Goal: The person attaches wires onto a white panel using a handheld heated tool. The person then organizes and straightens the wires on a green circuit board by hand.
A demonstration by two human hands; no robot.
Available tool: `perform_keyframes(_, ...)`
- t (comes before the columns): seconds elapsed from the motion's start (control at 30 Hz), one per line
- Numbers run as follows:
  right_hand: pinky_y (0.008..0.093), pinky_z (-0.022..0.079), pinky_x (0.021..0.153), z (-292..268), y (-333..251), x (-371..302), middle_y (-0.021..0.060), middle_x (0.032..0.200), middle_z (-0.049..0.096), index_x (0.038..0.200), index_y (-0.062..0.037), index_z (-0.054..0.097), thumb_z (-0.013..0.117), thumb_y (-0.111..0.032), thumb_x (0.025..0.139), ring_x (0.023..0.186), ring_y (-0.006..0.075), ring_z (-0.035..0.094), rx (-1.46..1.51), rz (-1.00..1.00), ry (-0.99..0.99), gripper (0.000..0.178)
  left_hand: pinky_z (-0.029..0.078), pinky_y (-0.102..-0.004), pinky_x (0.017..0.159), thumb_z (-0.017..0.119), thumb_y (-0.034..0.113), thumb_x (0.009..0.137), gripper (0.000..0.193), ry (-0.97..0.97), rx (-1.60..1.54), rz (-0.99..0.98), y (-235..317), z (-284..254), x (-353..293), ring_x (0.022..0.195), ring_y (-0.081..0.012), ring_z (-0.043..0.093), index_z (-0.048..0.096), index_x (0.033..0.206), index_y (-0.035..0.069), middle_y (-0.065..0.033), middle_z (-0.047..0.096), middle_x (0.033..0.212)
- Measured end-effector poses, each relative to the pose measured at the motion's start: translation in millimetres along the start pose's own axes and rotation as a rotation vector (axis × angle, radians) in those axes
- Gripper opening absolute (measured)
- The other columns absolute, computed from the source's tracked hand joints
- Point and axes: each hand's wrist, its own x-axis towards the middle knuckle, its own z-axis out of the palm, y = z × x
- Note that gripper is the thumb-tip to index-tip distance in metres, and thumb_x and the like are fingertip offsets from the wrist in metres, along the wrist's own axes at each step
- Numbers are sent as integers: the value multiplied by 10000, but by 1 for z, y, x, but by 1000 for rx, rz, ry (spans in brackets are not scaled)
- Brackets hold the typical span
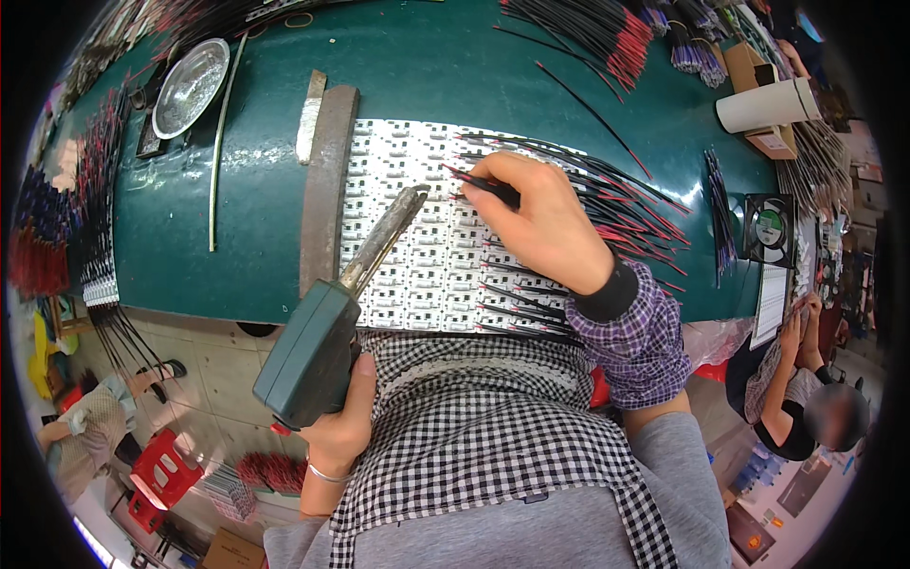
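My left hand [343,427] is closed round the handle of a dark soldering gun [308,356]. Its metal tip reaches up over a white circuit board panel [393,303] covered in rows of small parts. Just right of the tip, my right hand [548,220] pinches black wires [500,192] with red ends, held low over the panel. Their exact number is hidden by the fingers. More black wires with red ends [630,213] fan out to the right from the panel, passing behind and below my right hand.
A brown metal bar [322,218] lies along the panel's left edge, beside a silvery strip [309,119]. Farther left are a thin rod [220,152] and a metal dish [190,90]. Wire bundles [621,43] lie at the back; a small fan [769,230] stands right. Other people sit nearby.
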Motion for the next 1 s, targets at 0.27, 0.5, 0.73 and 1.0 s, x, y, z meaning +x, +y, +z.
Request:
perform_keyframes(0.27,396,503,689,-10,-15,-21,142,870,647,1013,39,720,697,-18,887,760,308,636,125,-111,142,141,469,-240,530,708,-128,849,373,40,-41,-64,2,1,-2,615,-107,589,636,1209,-64,-114,679,965)
perform_keyframes(0.5,339,481,600,4,-9,-18,127,843,654,1006,53,719,762,-66,841,673,216,614,-19,36,8,209,464,-239,518,706,-129,851,347,20,3,-46,3,1,-4,604,-103,586,645,1189,-74,-113,677,920)
perform_keyframes(0.73,348,499,616,7,-10,-20,154,850,681,1007,50,718,739,-77,856,680,266,643,-6,-67,89,198,484,-240,522,717,-115,856,346,-1,7,-61,0,1,-7,624,-112,607,647,1192,-72,-131,693,957)
perform_keyframes(1.0,351,488,578,14,-13,-16,136,775,668,917,40,685,730,-80,836,611,243,619,-68,38,56,152,541,-247,595,741,-94,863,406,-76,68,-85,-3,-3,-11,720,-125,658,634,1254,-70,-123,713,1098)
